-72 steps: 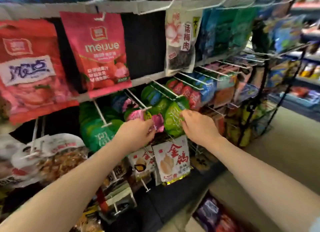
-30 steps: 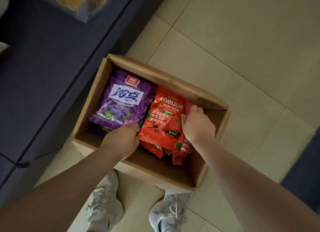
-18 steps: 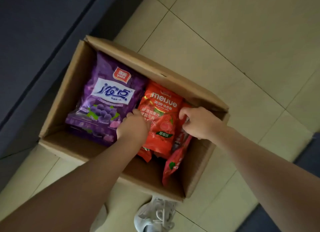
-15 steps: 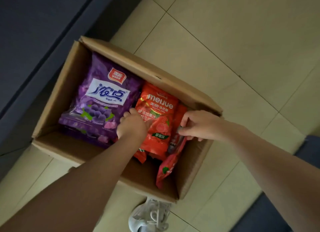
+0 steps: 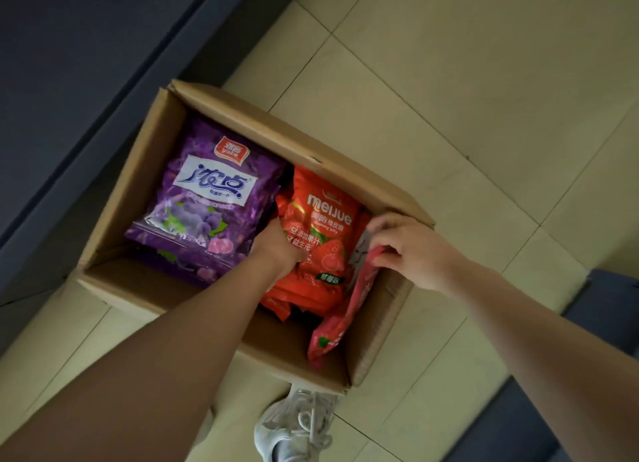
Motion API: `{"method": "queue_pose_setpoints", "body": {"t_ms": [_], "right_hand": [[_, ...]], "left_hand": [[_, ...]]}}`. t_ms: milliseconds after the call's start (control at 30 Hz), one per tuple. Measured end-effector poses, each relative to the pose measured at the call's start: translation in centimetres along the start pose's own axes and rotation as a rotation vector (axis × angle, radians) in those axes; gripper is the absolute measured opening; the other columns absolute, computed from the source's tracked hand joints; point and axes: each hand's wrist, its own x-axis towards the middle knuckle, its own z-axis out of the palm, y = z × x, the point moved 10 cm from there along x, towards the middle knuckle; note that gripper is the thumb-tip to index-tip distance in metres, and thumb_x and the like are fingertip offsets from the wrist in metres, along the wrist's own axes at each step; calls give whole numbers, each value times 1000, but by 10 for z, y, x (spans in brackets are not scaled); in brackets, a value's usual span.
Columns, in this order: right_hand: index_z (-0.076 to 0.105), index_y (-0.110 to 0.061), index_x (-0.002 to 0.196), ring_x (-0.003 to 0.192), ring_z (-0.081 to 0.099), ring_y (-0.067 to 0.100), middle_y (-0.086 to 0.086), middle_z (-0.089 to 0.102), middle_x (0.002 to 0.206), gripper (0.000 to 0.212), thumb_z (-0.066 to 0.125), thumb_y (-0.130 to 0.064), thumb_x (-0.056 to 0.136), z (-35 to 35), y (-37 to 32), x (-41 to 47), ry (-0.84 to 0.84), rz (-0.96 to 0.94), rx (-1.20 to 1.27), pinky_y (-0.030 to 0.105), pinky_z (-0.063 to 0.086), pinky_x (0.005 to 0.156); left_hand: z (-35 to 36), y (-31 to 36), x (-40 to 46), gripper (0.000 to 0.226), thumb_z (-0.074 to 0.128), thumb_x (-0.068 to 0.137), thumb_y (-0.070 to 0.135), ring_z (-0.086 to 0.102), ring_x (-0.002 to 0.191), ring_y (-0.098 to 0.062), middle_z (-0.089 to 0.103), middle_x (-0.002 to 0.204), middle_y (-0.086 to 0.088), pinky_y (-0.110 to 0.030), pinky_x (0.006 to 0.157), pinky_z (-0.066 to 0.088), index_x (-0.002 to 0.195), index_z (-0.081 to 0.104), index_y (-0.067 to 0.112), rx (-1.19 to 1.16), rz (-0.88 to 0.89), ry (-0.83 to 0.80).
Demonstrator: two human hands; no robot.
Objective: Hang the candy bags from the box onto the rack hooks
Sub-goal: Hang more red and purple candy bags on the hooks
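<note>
Reaching down into the brown cardboard box (image 5: pixel 214 102) on the pale tiled floor (image 5: pixel 484 98), both hands are busy with the candy bags. Nearest is a grey laced shoe (image 5: pixel 294 427), just outside the box's near wall.

The right hand (image 5: pixel 411 250) pinches the top edge of a red plastic candy bag standing on its edge (image 5: pixel 340 327) against the right wall of the box. This bag hangs long and floppy from the fingers, so it looks soft and light. It will likely bend and swing when lifted. The top edge is a good place to hold it, because that is probably where the hook hole sits.

The left hand (image 5: pixel 280 245) lies on the flat red candy bag with white letters (image 5: pixel 316 240), fingers tucked down at its left side. I cannot tell if it grips the bag or only presses it. More red bags seem stacked under it.

Farther left lies a big purple candy bag with grape pictures (image 5: pixel 207 202). It looks puffy, shiny and maybe slippery, so a firm pinch at the top seam should work best.

Beyond the box, on the left, is a dark blue shelf base (image 5: pixel 86 64).
</note>
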Motion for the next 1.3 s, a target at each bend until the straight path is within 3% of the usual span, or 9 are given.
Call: {"method": "queue_pose_setpoints", "body": {"t_ms": [167,300,367,467,667,900,1000,1167,1300], "right_hand": [[52,-14,108,96,58,27,6,62,104,19,42,-25,96,-45,-52,-55,-32,-125,-61,32,39,78],[50,-16,115,80,56,16,1,62,94,25,39,-28,97,-112,-121,-97,100,-191,-104,28,40,69],[56,-13,102,59,47,4,-12,52,68,14,48,-21,94,-147,-149,-121,129,-163,25,17,33,55],[46,-19,68,62,49,17,-8,44,60,20,51,-13,87,-198,-185,-168,142,-39,165,24,32,52],[56,-11,72,66,49,14,3,55,71,7,53,-9,78,-290,-306,-290,91,-39,453,29,34,63],[48,-22,61,57,42,4,-3,43,60,30,68,-15,81,-355,-467,-385,145,-438,-49,24,27,56],[66,-12,78,74,53,13,4,60,75,8,67,-19,82,-379,-529,-431,288,-608,-238,25,32,63],[68,-4,102,99,61,24,11,69,103,20,55,-14,90,-391,-629,-508,437,-910,-396,26,38,82],[67,-4,105,102,61,24,11,69,107,21,56,-14,90,-399,-704,-572,585,-1106,-360,31,40,88]], "left_hand": [[-34,39,-66,45,56,87,14,59,100,-38,61,109,-18,-43,76,47,126,33,13,624,264,93],[-98,64,-141,37,52,88,12,63,95,-35,65,103,-13,-42,70,47,119,33,20,855,381,195],[-139,78,-183,41,54,87,16,62,97,-37,64,106,-15,-42,74,49,123,33,19,834,378,224],[-202,103,-258,46,56,87,23,60,102,-37,60,111,-18,-41,78,48,126,33,17,781,359,251],[-320,148,-437,59,67,81,24,58,101,-38,61,107,-23,-41,77,47,129,35,11,692,431,316],[-405,143,-604,66,65,82,28,57,107,-36,60,116,-19,-41,85,49,136,29,16,735,435,550],[-434,118,-669,63,64,82,27,56,109,-36,60,116,-19,-41,85,49,136,31,18,703,385,708],[-458,75,-769,53,58,85,31,58,108,-35,60,115,-16,-44,85,50,131,36,17,766,245,950],[-476,36,-844,49,60,84,34,59,107,-33,59,115,-12,-39,80,48,125,40,15,757,135,1054]]}}
